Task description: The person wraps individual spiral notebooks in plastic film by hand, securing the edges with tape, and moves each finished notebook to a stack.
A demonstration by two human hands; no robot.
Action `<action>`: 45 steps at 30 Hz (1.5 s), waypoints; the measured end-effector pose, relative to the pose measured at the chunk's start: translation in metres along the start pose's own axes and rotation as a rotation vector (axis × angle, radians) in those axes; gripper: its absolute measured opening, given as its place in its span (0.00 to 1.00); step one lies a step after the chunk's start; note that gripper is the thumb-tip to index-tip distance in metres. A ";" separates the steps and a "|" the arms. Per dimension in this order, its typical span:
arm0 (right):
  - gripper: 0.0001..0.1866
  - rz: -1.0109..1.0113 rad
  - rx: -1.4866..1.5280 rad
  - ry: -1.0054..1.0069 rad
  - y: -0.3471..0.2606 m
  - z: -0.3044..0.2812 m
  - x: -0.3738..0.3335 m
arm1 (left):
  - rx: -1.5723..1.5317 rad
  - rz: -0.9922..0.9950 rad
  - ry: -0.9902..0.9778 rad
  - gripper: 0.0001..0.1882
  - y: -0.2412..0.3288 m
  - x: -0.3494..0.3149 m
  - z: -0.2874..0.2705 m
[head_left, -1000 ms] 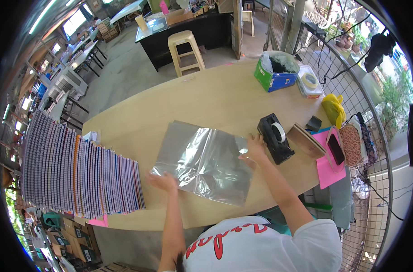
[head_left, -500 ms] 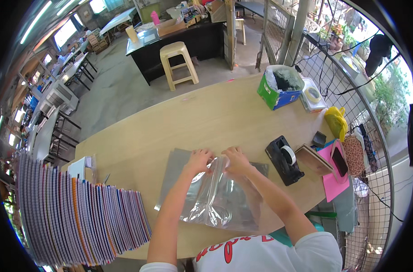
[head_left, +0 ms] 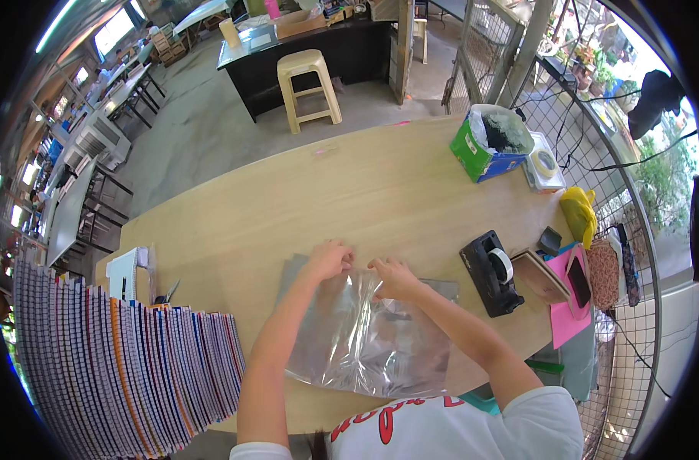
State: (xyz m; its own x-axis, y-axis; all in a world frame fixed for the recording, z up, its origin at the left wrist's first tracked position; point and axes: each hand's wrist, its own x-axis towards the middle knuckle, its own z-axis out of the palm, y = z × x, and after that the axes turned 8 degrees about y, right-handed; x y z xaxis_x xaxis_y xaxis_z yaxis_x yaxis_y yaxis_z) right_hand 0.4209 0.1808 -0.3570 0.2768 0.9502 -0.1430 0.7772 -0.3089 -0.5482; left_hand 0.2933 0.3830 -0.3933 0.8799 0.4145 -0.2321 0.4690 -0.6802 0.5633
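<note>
The clear plastic sheet (head_left: 372,349) at the frame's lower centre could crease or slip on the worktop (head_left: 242,207) if left hand (head_left: 330,261) and right hand (head_left: 397,280), both seemingly pinching its upper edge, pull unevenly.

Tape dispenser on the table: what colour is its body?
The tape dispenser has a black body, best seen in the head view.

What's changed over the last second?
Left hand moved from the left side of the clear plastic forward and right; right hand moved left from its right side. Both are now close together at its far edge; grip unclear. The camera view shifted too. Spiral-bound stack, tape dispenser and green-and-blue box stayed put.
</note>
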 end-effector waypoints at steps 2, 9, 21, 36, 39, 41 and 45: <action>0.38 -0.043 0.063 -0.007 -0.002 -0.001 -0.007 | 0.133 0.445 0.193 0.10 -0.008 0.003 0.000; 0.33 -0.014 0.208 -0.076 -0.037 -0.036 -0.035 | -0.028 0.225 -0.795 0.08 0.005 0.007 -0.007; 0.24 -0.465 0.040 0.394 -0.117 -0.090 -0.118 | -0.351 -0.016 -0.698 0.04 0.127 -0.115 -0.132; 0.13 -0.466 -0.203 -0.055 -0.082 0.040 -0.348 | 0.177 -0.190 0.009 0.09 0.043 -0.046 -0.164; 0.21 -0.331 -0.179 -0.181 -0.076 0.101 -0.354 | 0.512 -0.027 0.288 0.10 0.034 -0.012 -0.134; 0.20 -0.211 -0.099 -0.015 -0.068 0.151 -0.359 | 0.500 -0.029 0.365 0.17 0.036 0.000 -0.115; 0.30 -0.067 -0.075 -0.021 -0.089 0.164 -0.351 | 0.430 0.144 0.916 0.25 0.060 -0.013 -0.048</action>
State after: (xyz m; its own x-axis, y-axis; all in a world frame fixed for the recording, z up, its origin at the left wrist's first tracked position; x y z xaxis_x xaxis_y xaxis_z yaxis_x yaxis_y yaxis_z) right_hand 0.1622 -0.1184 -0.3931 0.2116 0.9692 -0.1259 0.8341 -0.2462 -0.4937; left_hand 0.3067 0.3657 -0.3185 0.6189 0.4915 0.6127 0.5093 -0.8449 0.1633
